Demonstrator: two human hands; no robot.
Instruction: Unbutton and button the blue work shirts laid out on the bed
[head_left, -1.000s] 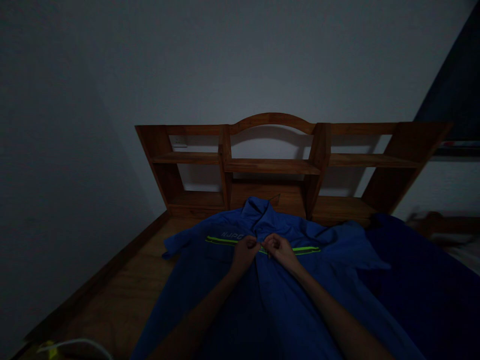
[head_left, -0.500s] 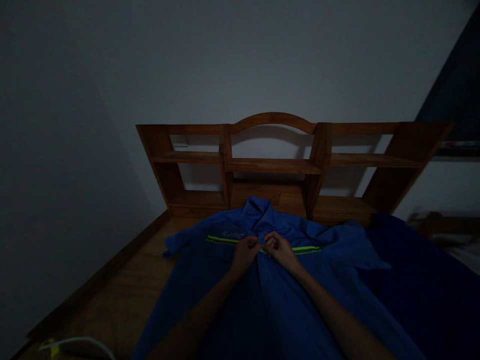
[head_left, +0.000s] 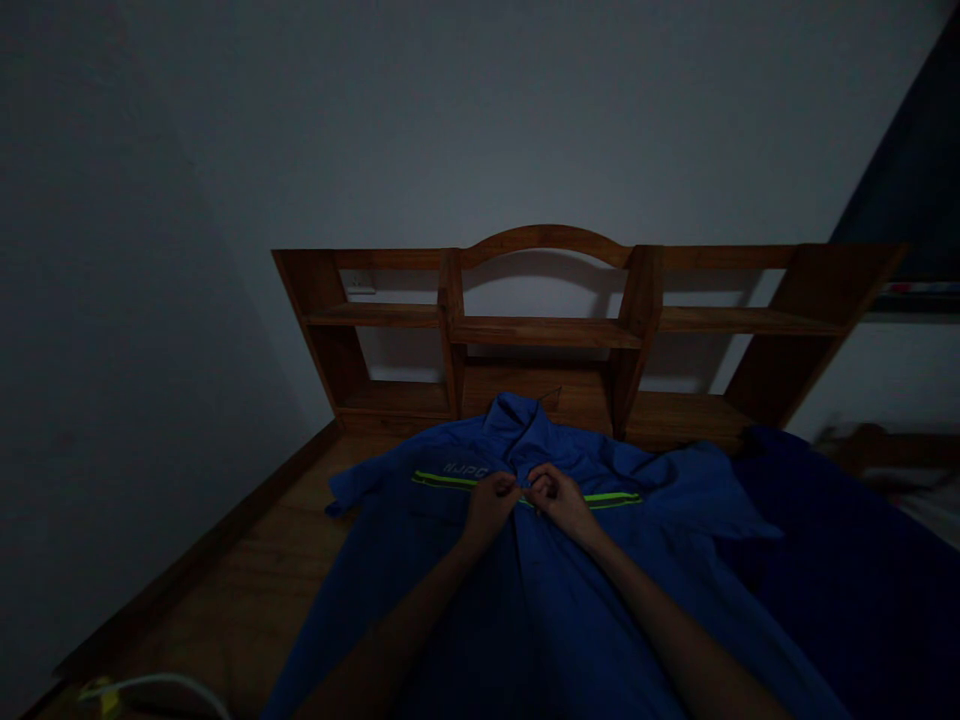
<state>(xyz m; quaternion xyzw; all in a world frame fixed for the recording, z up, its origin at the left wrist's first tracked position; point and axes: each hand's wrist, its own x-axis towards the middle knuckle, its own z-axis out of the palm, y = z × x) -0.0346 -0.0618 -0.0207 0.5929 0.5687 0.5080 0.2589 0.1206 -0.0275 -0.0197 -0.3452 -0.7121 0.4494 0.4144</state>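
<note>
A blue short-sleeved shirt (head_left: 465, 560) lies spread out face up, its collar pointing away from me. A yellow-green stripe crosses its chest, with pale letters above it on the left. My left hand (head_left: 491, 505) pinches the front opening at chest height, just below the collar. Facing it, my right hand (head_left: 556, 500) is closed on the same front edge, the fingertips of both hands nearly meeting. Whatever small part of the shirt front lies between the fingertips is too dark and small to make out.
A wooden headboard with shelves (head_left: 546, 330) stands behind the collar, against a grey wall (head_left: 480, 120). Dark blue cloth (head_left: 847, 570) lies to the right. Wooden boards (head_left: 247, 570) show at the left, with a white cable (head_left: 161, 678) at the lower left.
</note>
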